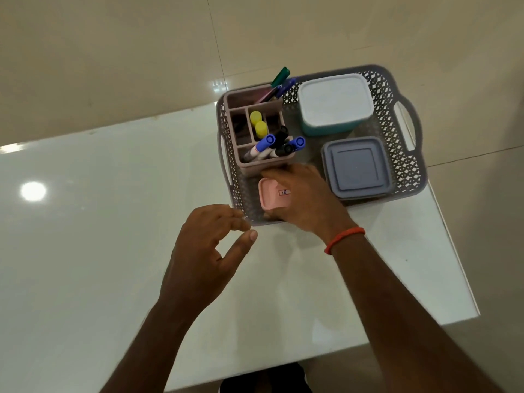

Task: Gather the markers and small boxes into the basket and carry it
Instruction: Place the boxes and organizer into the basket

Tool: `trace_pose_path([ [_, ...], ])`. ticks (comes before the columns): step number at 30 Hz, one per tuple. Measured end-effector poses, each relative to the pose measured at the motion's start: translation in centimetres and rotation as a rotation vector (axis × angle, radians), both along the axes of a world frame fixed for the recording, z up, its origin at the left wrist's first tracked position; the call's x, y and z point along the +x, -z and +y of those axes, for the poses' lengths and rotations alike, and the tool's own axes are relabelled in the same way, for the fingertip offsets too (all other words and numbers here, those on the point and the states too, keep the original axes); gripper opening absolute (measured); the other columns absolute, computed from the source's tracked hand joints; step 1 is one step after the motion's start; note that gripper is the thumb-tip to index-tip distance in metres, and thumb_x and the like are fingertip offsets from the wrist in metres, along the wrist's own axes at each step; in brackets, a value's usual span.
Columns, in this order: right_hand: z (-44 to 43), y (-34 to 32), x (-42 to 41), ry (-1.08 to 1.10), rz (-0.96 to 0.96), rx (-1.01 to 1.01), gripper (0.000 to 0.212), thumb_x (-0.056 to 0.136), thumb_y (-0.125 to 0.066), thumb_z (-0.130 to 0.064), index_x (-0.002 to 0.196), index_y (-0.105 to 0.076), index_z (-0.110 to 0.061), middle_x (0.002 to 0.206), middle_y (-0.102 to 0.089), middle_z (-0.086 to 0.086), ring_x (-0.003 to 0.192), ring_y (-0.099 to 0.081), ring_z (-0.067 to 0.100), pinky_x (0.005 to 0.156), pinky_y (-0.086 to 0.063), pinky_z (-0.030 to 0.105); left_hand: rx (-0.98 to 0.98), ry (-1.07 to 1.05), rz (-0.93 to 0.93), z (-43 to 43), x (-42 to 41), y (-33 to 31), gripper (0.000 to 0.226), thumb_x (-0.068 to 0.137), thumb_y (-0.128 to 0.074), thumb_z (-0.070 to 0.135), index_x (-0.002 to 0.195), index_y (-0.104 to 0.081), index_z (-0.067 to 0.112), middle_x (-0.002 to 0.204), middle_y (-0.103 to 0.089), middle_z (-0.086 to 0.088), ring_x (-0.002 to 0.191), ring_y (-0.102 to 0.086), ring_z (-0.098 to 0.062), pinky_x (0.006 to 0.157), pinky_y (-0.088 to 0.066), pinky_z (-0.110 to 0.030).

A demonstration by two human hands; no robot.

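A grey lattice basket (402, 154) with side handles stands at the table's far right corner. Inside it a pink divided organizer (246, 163) holds several markers (266, 143), blue, black, yellow and green capped. A teal box with a white lid (334, 103) and a grey lidded box (355, 168) sit on the basket's right side. My right hand (303, 199) reaches into the near part of the basket and grips a small pink box (272, 197) bearing a label. Just outside the basket's near left corner, my left hand (207, 251) hovers with fingers curled apart, holding nothing.
The glossy white table (99, 222) ends at its right edge just past the basket and at its near edge below my forearms. Beige floor tiles (113, 52) lie beyond. An orange band is on my right wrist (344, 238).
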State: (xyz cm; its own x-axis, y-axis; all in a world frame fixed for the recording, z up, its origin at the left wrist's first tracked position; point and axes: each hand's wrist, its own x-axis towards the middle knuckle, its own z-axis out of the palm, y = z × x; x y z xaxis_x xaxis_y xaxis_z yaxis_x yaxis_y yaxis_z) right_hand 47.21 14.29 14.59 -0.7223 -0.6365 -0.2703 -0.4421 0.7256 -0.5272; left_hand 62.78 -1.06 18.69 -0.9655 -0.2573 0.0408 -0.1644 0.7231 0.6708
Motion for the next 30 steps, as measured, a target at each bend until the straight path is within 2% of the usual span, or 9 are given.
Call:
trace_pose_path([
  [5, 1.1, -1.0, 1.1, 0.060, 0.134, -0.024, 0.061, 0.083, -0.075, -0.048, 0.138, -0.054, -0.031, 0.135, -0.061, -0.002, 0.127, -0.048, 0.024, 0.108, -0.040, 0.042, -0.025, 0.069, -0.020, -0.2, 0.4, 0.0, 0.021, 0.092, -0.065, 0.043, 0.095, -0.073, 0.023, 0.108, -0.070, 0.011, 0.111, -0.059, -0.011, 0.093, -0.050, -0.040],
  [7, 1.7, -2.4, 1.6, 0.100, 0.173, -0.054, 0.054, 0.084, -0.073, -0.049, 0.132, -0.060, -0.029, 0.127, -0.065, -0.001, 0.122, -0.051, 0.024, 0.101, -0.039, 0.036, -0.054, 0.098, -0.002, -0.3, -0.2, -0.7, 0.022, 0.092, -0.066, 0.041, 0.097, -0.073, 0.020, 0.107, -0.071, 0.007, 0.110, -0.059, -0.013, 0.093, -0.049, -0.038],
  [9, 2.0, -3.7, 2.2, 0.084, 0.189, -0.055, 0.048, 0.085, -0.070, -0.053, 0.126, -0.065, -0.028, 0.121, -0.068, -0.004, 0.117, -0.051, 0.023, 0.093, -0.030, 0.026, -0.077, 0.126, 0.002, -0.3, -0.7, -1.4, 0.026, 0.093, -0.064, 0.041, 0.100, -0.073, 0.017, 0.107, -0.072, 0.003, 0.109, -0.060, -0.016, 0.094, -0.049, -0.037],
  [11, 1.9, -4.9, 2.5, 0.067, 0.199, -0.053, 0.046, 0.084, -0.069, -0.057, 0.121, -0.069, -0.029, 0.117, -0.070, -0.006, 0.113, -0.052, 0.022, 0.088, -0.024, 0.024, -0.084, 0.148, -0.004, -0.5, -1.6, -2.0, 0.029, 0.093, -0.064, 0.042, 0.104, -0.073, 0.017, 0.110, -0.072, 0.001, 0.109, -0.060, -0.018, 0.093, -0.048, -0.037],
  [17, 1.9, -10.2, 4.1, 0.094, 0.188, -0.069, 0.042, 0.081, -0.075, -0.050, 0.115, -0.071, -0.027, 0.115, -0.070, -0.004, 0.116, -0.051, 0.025, 0.091, -0.041, 0.039, -0.106, 0.223, 0.042, -0.3, -3.0, -6.1, 0.035, 0.093, -0.061, 0.046, 0.107, -0.073, 0.017, 0.111, -0.072, 0.002, 0.110, -0.058, -0.016, 0.094, -0.044, -0.032],
  [21, 1.8, -15.8, 5.3, 0.155, 0.144, -0.015, 0.053, 0.080, -0.073, -0.057, 0.127, -0.063, -0.032, 0.127, -0.065, -0.004, 0.123, -0.047, 0.025, 0.095, -0.038, 0.041, -0.131, 0.247, -0.073, -0.4, -3.1, -11.4, 0.049, 0.092, -0.056, 0.058, 0.126, -0.064, 0.023, 0.128, -0.065, 0.001, 0.122, -0.053, -0.021, 0.098, -0.048, -0.047],
  [25, 2.9, -22.0, 7.9, 0.169, 0.149, 0.086, 0.079, 0.078, -0.064, -0.072, 0.143, -0.044, -0.031, 0.142, -0.051, 0.007, 0.135, -0.041, 0.033, 0.107, -0.034, 0.054, -0.201, 0.267, -0.270, -0.5, -0.8, -17.2, 0.077, 0.089, -0.046, 0.075, 0.151, -0.036, 0.030, 0.156, -0.039, 0.002, 0.143, -0.033, -0.022, 0.108, -0.036, -0.050],
  [27, 3.6, -24.9, 9.1, 0.177, 0.144, 0.124, 0.088, 0.077, -0.058, -0.078, 0.149, -0.036, -0.031, 0.149, -0.042, 0.009, 0.141, -0.034, 0.033, 0.112, -0.031, 0.056, -0.237, 0.264, -0.303, -0.8, 0.5, -20.0, 0.087, 0.086, -0.037, 0.083, 0.155, -0.027, 0.031, 0.161, -0.032, 0.000, 0.148, -0.027, -0.024, 0.110, -0.034, -0.053],
  [30, 4.9, -30.4, 10.9, 0.197, 0.136, 0.123, 0.085, 0.079, -0.061, -0.074, 0.148, -0.036, -0.032, 0.156, -0.032, 0.011, 0.146, -0.027, 0.032, 0.115, -0.030, 0.057, -0.237, 0.254, -0.330, -1.0, 2.4, -25.2, 0.093, 0.081, -0.030, 0.088, 0.156, -0.024, 0.033, 0.164, -0.027, 0.001, 0.151, -0.022, -0.024, 0.113, -0.030, -0.056],
])
